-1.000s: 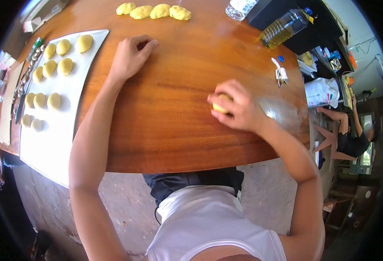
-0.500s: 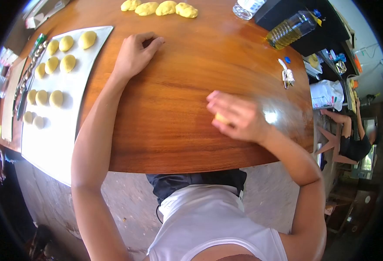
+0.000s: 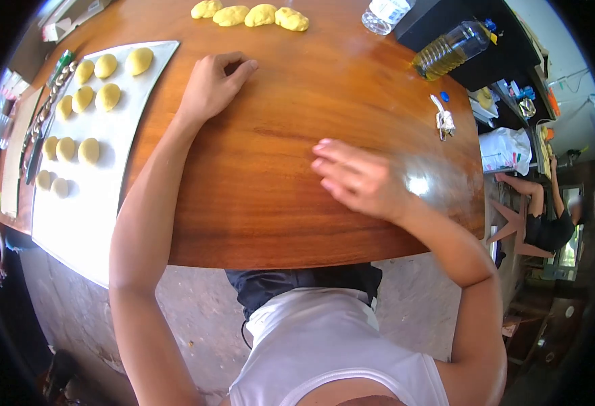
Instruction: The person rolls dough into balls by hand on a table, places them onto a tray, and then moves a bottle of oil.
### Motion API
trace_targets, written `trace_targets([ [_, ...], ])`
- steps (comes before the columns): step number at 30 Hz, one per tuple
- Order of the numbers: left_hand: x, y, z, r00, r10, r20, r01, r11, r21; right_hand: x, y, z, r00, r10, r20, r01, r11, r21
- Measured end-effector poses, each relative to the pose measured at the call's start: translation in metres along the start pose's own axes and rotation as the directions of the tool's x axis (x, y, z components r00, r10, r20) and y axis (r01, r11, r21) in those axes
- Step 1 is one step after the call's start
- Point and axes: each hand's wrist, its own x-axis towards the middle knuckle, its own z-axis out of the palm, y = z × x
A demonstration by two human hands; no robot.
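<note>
My left hand rests on the wooden table with its fingers curled in; a gap shows between thumb and forefinger, and nothing is seen in it. Palm down over the table's middle right, my right hand has its fingers stretched out and slightly apart. Whatever lies beneath that palm is hidden. Left of my left forearm is a metal tray bearing several round yellow dough balls in rows. Several larger yellow dough pieces lie side by side at the table's far edge.
A clear bottle and an oil bottle are at the back right, near a black box. A small white item and a blue cap lie at right. Another person is at far right.
My right hand has shifted slightly left and its fingers have straightened. The bit of yellow dough that showed between its fingers is now out of sight. My left hand has barely moved.
</note>
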Motion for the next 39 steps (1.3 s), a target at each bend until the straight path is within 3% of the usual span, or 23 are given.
trace_targets([
  [1,-0.002,-0.003,0.0,1.0,-0.005,0.004,0.005,1.0,0.004,-0.007,0.011,0.0,1.0,0.006,-0.016,-0.008,0.993,-0.119],
  [2,-0.001,-0.003,0.0,1.0,0.011,-0.009,-0.011,1.0,-0.01,-0.006,0.029,0.005,0.992,0.085,-0.098,-0.097,0.987,-0.128],
  [4,0.001,-0.002,0.005,0.999,0.053,0.0,-0.053,0.998,-0.026,0.031,0.039,-0.005,0.981,0.153,-0.116,-0.172,0.97,-0.174],
  [6,0.005,-0.01,0.005,0.997,0.066,-0.048,-0.066,0.998,-0.01,0.059,0.057,0.023,0.944,0.186,-0.271,-0.222,0.969,-0.111],
  [8,0.003,-0.013,0.004,0.998,0.056,-0.024,-0.057,0.998,-0.032,0.074,0.032,0.04,0.94,0.165,-0.297,-0.217,0.964,-0.151],
  [10,0.001,-0.012,0.006,0.995,0.066,-0.074,-0.075,0.989,-0.128,0.055,-0.004,0.041,0.967,0.115,-0.227,-0.111,0.993,0.033],
  [12,0.0,-0.007,0.005,0.997,0.055,-0.06,-0.06,0.993,-0.1,0.02,-0.028,0.023,0.99,0.055,-0.132,-0.048,0.997,0.057],
  [16,0.0,-0.004,0.004,1.0,0.004,-0.013,-0.005,0.997,-0.082,-0.021,-0.01,-0.003,0.996,0.049,-0.077,-0.053,0.997,-0.05],
  [18,0.0,-0.005,0.005,1.0,0.013,-0.019,-0.015,0.996,-0.086,-0.014,0.021,-0.007,0.983,0.068,-0.168,-0.112,0.957,-0.266],
  [22,0.002,-0.009,0.002,1.0,0.03,-0.006,-0.031,0.998,-0.057,0.06,0.054,0.031,0.883,0.203,-0.424,-0.257,0.964,-0.073],
  [24,0.001,-0.011,0.003,0.999,0.049,-0.019,-0.05,0.996,-0.069,0.084,0.028,0.038,0.912,0.204,-0.356,-0.228,0.973,-0.026],
  [25,0.002,-0.013,0.003,0.998,0.053,-0.027,-0.055,0.995,-0.081,0.081,0.007,0.041,0.937,0.238,-0.256,-0.219,0.971,0.099],
  [26,0.002,-0.01,0.001,0.998,0.052,-0.024,-0.054,0.995,-0.081,0.069,-0.006,0.047,0.949,0.051,-0.311,-0.05,0.999,0.009],
  [29,-0.001,-0.005,-0.001,1.0,0.009,-0.003,-0.009,0.998,-0.058,0.018,-0.03,0.022,0.972,-0.039,-0.231,0.044,0.999,0.016],
  [31,0.002,-0.01,0.001,0.999,0.046,-0.003,-0.047,0.997,-0.068,-0.011,-0.02,0.005,0.99,-0.005,-0.139,-0.005,0.997,-0.074],
  [35,0.004,-0.013,0.003,0.999,0.037,0.029,-0.035,0.996,-0.076,-0.001,0.04,-0.018,0.989,-0.024,-0.148,-0.035,0.923,-0.382],
  [37,0.003,-0.009,0.001,0.999,0.044,0.016,-0.043,0.997,-0.063,0.036,0.049,-0.008,0.971,0.135,-0.2,-0.183,0.952,-0.246],
  [38,0.002,-0.008,0.001,0.998,0.055,0.019,-0.054,0.997,-0.06,0.053,0.044,0.007,0.968,0.138,-0.209,-0.19,0.949,-0.25],
  [39,0.002,-0.008,0.0,0.999,0.051,0.018,-0.05,0.997,-0.06,0.071,0.038,0.024,0.947,0.188,-0.261,-0.219,0.972,-0.091],
])
